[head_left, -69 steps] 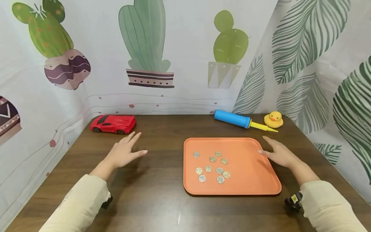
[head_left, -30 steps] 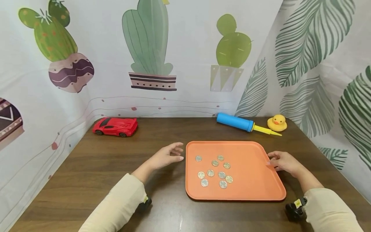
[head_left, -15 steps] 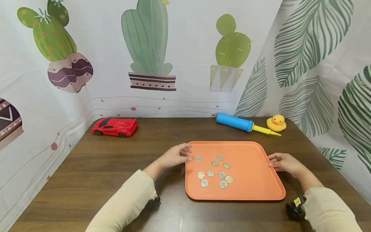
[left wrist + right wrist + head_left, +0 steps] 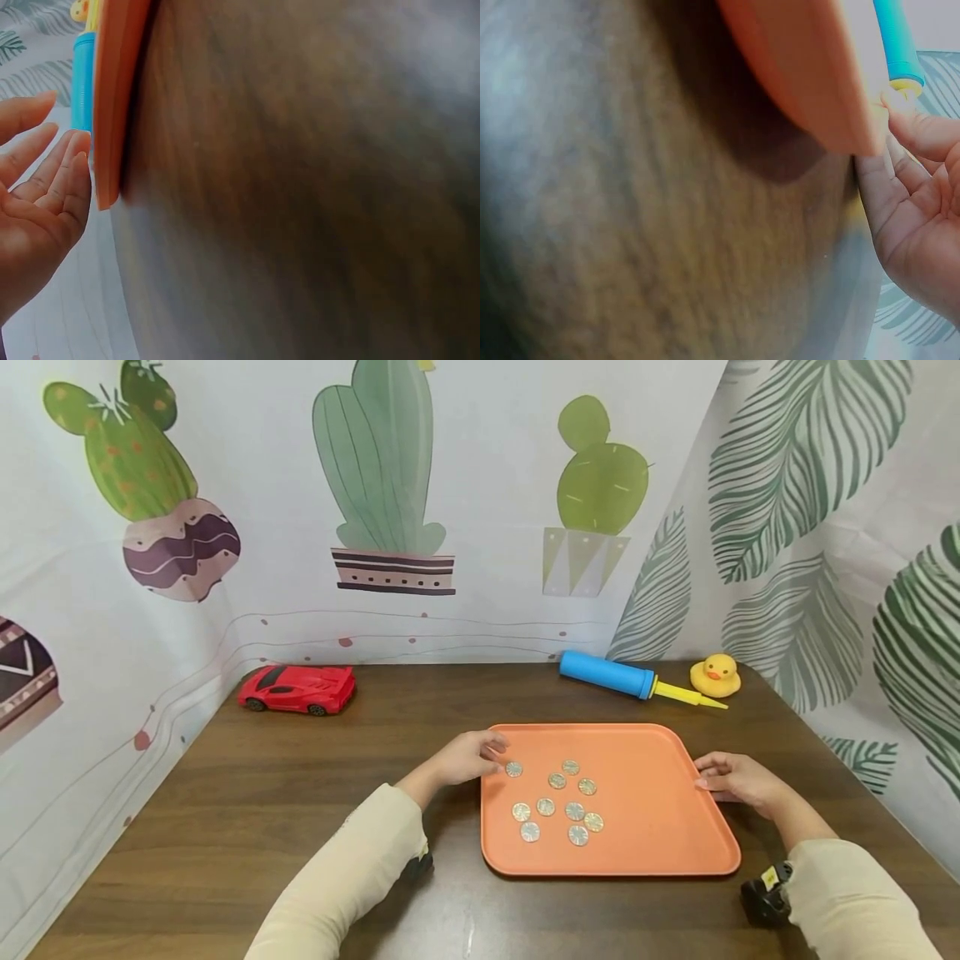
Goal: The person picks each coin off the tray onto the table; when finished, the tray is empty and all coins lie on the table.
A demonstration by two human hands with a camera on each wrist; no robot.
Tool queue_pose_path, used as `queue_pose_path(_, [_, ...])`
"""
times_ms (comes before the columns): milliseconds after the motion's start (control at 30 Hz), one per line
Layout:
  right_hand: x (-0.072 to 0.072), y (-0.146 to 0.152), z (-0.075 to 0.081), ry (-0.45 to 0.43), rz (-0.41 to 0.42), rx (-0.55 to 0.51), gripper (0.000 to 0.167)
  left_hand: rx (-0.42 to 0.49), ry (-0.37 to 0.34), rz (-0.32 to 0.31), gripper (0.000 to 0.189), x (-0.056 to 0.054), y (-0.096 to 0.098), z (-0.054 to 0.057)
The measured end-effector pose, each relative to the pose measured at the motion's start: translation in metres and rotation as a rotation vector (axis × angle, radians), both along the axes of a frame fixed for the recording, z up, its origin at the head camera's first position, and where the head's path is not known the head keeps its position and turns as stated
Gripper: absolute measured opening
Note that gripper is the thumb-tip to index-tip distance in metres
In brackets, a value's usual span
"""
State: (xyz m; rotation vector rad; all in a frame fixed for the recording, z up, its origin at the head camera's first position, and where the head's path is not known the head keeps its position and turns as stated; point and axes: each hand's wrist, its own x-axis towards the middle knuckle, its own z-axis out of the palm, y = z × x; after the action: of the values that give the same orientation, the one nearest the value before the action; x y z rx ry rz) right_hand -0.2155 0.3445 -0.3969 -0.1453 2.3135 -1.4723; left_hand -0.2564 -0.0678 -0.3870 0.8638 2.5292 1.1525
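Observation:
An orange tray (image 4: 645,810) lies on the table with several coins on its left half. My right hand (image 4: 742,781) pinches the tray's right rim; in the right wrist view the thumb is over the edge and the fingers (image 4: 877,184) reach beneath. My left hand (image 4: 461,758) hovers over the tray's left edge, its fingertips close to a silver coin (image 4: 513,769). Seen from the left wrist, its fingers (image 4: 56,176) are loosely bent, with nothing visible between them and the thumb. Whether a fingertip touches the coin I cannot tell.
A red toy car (image 4: 298,688) stands at the back left of the wooden table (image 4: 247,843). Behind the tray lies a blue hand pump (image 4: 607,675) with a yellow nozzle, beside a yellow rubber duck (image 4: 716,676). A printed cloth (image 4: 495,485) hangs behind the table.
My left hand has moved right from the bare table to above the tray's left edge. My right hand has come down from above the tray onto its right rim. The coins look unmoved.

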Motion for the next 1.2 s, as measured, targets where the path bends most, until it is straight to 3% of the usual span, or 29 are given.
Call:
queue_pose_path(500, [0.000, -0.002, 0.001, 0.031, 0.025, 0.045, 0.038, -0.209, 0.056, -0.013, 0.032, -0.012, 0.021, -0.005])
queue_pose_path(900, [-0.001, -0.004, 0.000, 0.040, 0.029, 0.055, 0.037, -0.303, 0.139, -0.032, 0.015, -0.014, 0.029, -0.005])
queue_pose_path(1200, [0.000, -0.002, 0.000, 0.027, 0.034, 0.068, 0.037, -0.352, 0.152, -0.033, 0.011, -0.011, 0.032, -0.005])
